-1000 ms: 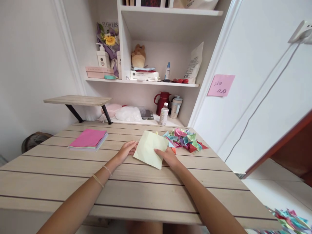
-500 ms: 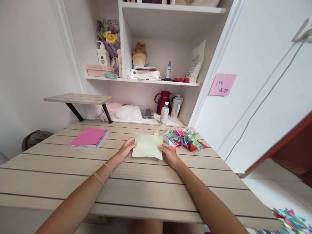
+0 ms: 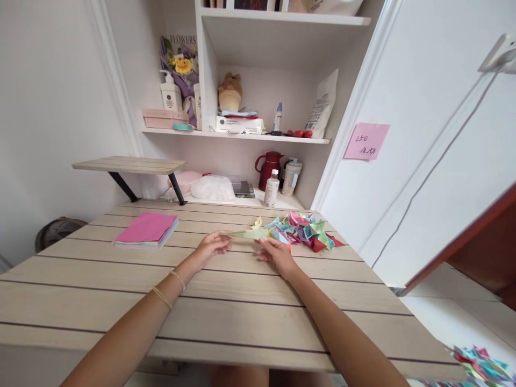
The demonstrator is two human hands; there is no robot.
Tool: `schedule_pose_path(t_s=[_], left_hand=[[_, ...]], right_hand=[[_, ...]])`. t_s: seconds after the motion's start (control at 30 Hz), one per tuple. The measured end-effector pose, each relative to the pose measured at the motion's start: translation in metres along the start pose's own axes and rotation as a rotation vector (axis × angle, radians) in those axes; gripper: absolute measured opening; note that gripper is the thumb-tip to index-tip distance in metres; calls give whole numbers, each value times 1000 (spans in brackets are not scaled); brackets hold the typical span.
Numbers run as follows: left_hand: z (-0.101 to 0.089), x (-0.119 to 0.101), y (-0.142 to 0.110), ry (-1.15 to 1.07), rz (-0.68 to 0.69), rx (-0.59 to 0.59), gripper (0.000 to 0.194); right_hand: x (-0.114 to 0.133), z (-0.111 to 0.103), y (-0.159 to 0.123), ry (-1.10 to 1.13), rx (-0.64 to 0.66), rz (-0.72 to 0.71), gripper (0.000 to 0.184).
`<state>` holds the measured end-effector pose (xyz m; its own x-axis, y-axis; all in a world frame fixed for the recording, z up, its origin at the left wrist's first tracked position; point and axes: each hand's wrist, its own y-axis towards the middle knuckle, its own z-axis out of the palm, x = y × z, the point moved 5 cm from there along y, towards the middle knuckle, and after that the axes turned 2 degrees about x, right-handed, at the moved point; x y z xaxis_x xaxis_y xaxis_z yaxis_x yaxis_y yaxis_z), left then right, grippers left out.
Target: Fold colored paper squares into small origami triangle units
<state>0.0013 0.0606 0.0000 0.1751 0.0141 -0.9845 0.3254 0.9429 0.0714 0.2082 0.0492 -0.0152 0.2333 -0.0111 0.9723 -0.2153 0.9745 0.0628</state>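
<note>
A pale yellow-green sheet of paper [image 3: 246, 234] spans the gap between my two hands above the wooden table, seen almost edge-on. My left hand [image 3: 210, 249] pinches its left end, fingers curled beneath. At the other end, my right hand [image 3: 277, 255] grips the sheet between thumb and fingers. Just beyond my right hand lies a heap of folded paper pieces [image 3: 304, 231] in many colours. One small yellow folded piece [image 3: 257, 222] sits at the heap's left side. Off to the left rests a stack of coloured paper [image 3: 147, 228] with a pink sheet on top.
The slatted table [image 3: 234, 312] reaches back to a white shelf unit. A small raised wooden shelf [image 3: 131, 164] on black legs stands at the back left. A plastic bottle [image 3: 271, 189], a red jug [image 3: 269, 171] and a light tumbler [image 3: 292, 177] stand behind the heap.
The sheet has tipped from facing me to nearly edge-on, and its near edge has come up. Both hands have turned with it and stay at its ends.
</note>
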Motion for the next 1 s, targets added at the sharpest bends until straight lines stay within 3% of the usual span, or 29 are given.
schedule_pose_path(t_s=[0.2, 0.5, 0.63, 0.7, 0.77, 0.8, 0.93, 1.0], left_hand=[[1, 0, -1, 231, 11, -158, 28], [16, 1, -7, -56, 29, -125, 41], [22, 11, -8, -73, -58, -110, 37], [21, 13, -8, -81, -68, -111, 34], [17, 13, -7, -102, -43, -111, 33], [16, 12, -6, -110, -29, -110, 34], [17, 14, -6, -76, -50, -98, 35], [18, 15, -6, -55, -65, -98, 36]], right_hand=[[-3, 0, 1, -63, -22, -21, 30], [0, 16, -5, -63, 13, -31, 39], [10, 26, -13, -190, 122, -114, 71], [21, 27, -18, -386, 168, -245, 95], [28, 27, -21, -590, 211, -333, 103], [31, 27, -21, -650, 227, -365, 98], [37, 23, -20, -718, 170, -444, 48], [38, 21, -19, -668, 111, -441, 38]])
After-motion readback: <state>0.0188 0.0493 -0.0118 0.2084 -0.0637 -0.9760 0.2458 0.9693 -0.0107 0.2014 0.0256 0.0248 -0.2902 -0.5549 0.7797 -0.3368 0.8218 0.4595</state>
